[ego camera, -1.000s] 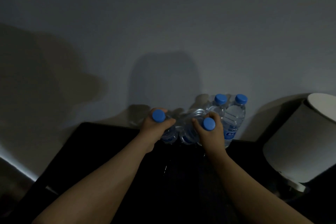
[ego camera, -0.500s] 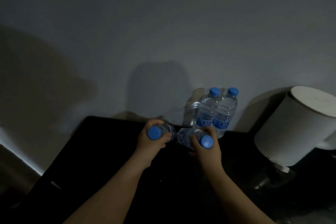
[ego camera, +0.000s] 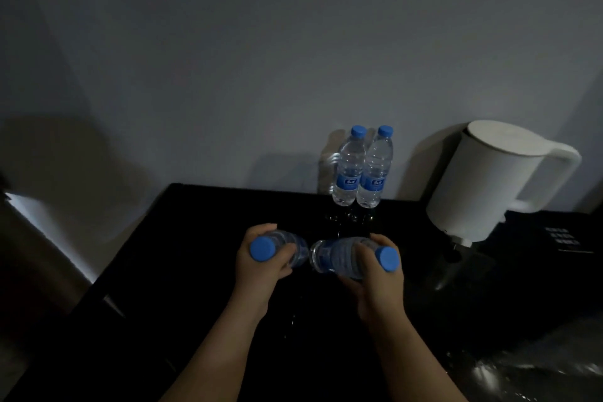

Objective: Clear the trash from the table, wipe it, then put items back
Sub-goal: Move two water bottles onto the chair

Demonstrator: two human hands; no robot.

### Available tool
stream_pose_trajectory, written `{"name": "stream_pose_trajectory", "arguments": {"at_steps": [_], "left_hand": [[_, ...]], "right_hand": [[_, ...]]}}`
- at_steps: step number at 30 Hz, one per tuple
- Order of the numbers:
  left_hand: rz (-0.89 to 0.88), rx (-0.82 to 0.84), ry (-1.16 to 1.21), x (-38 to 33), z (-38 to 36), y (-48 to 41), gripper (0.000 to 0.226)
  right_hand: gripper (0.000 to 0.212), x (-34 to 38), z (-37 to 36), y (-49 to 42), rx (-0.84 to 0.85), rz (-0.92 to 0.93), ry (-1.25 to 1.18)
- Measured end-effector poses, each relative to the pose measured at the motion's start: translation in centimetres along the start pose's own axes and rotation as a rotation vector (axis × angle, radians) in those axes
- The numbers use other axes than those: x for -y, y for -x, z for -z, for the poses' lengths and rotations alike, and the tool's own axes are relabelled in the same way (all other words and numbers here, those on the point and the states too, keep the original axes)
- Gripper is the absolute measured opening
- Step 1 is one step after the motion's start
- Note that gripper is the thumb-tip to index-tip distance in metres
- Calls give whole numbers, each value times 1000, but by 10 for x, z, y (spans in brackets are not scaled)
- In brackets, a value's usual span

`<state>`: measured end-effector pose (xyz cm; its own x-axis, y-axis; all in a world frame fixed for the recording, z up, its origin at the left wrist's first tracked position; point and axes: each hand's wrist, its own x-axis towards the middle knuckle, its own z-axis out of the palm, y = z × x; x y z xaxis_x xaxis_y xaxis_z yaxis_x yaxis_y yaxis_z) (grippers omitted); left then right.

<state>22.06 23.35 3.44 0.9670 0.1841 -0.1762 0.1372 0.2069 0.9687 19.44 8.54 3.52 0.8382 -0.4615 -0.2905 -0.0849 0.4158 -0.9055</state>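
Observation:
My left hand grips a clear water bottle with a blue cap, tilted with the cap toward me, above the black table. My right hand grips a second blue-capped water bottle, also tilted, its base almost meeting the first bottle's base. Two more water bottles stand upright side by side at the table's far edge against the wall.
A white electric kettle stands on its base at the back right, with a dark card to its right. Crinkled clear plastic lies at the front right. The table's left edge drops off near a dim floor.
Both hands have pulled their bottles back from the two at the wall, toward me and lower. The view has widened, so the kettle shows in full.

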Motion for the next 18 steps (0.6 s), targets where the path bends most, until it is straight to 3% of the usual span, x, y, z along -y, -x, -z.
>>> {"name": "stream_pose_trajectory", "arguments": {"at_steps": [9, 18], "left_hand": [[32, -214, 46, 20, -8, 138, 36], [5, -277, 35, 47, -18, 323, 34]], "right_hand": [[25, 15, 88, 93, 256, 43, 118], [25, 29, 216, 207, 412, 37, 159]]}}
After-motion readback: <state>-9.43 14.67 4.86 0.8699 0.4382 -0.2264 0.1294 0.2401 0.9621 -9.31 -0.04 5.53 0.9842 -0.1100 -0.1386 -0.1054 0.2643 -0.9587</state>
